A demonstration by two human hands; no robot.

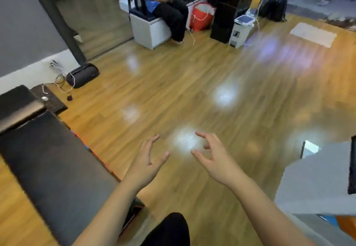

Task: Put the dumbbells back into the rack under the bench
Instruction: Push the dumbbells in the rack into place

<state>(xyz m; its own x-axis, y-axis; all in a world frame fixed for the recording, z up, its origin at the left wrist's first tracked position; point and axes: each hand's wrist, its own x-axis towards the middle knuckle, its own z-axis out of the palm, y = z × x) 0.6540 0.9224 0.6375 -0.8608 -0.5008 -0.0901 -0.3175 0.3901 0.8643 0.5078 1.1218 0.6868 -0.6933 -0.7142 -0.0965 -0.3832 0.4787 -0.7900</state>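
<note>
Head view: both hands hang empty over the wood floor [192, 95] at lower centre, the left hand [148, 161] and right hand [212, 157] with fingers spread and loosely curved, touching nothing. The black bench [48, 159] runs along the lower left; orange and blue show at its near edge, perhaps the rack. No dumbbells are visible. Judging by this, the person is between carries, and next must find a dumbbell.
</note>
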